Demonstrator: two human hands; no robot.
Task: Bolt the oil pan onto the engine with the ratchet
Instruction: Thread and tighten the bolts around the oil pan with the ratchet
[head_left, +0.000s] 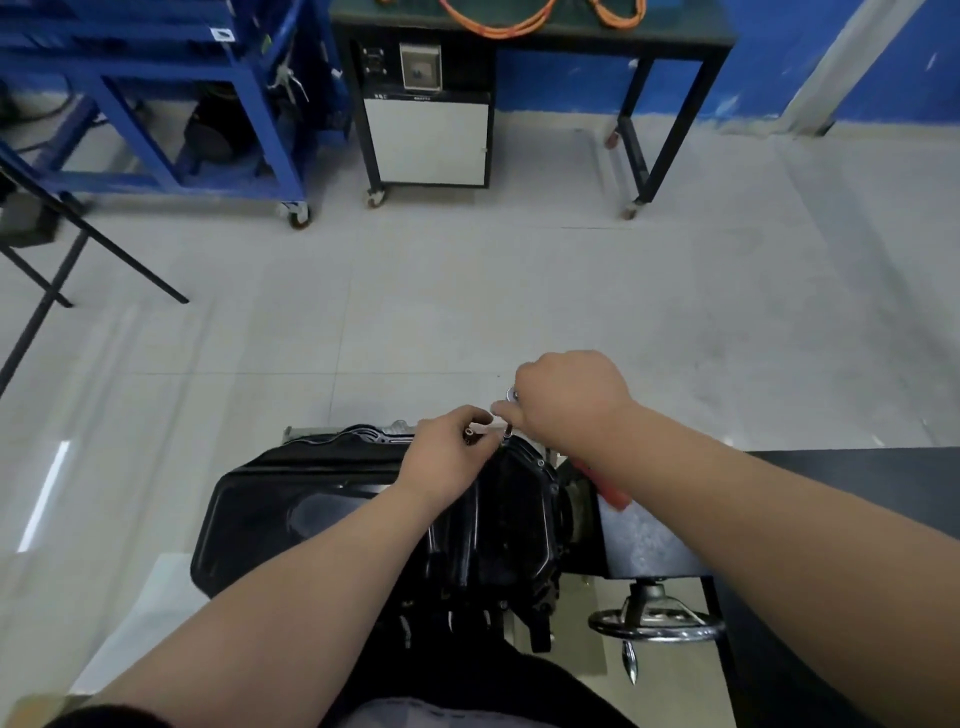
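Note:
The black oil pan (291, 509) lies on the upturned engine (514, 525) at the bottom centre. My right hand (569, 400) grips the silver ratchet (511, 396) over the pan's far right corner; only the tool's head and a short shaft going down to the flange show. My left hand (447, 449) sits right beside it on the pan's far rim, fingers curled and pinching a small dark socket or bolt (470, 436). Both forearms cross the pan and hide part of it.
The engine hangs on a stand (644, 551) with a chrome handwheel (654, 626) at the right. A dark bench (883, 483) borders the right edge. Across the tiled floor stand a blue wheeled cart (197, 119), a black wheeled table (530, 36) with orange cables and a folding frame (78, 244).

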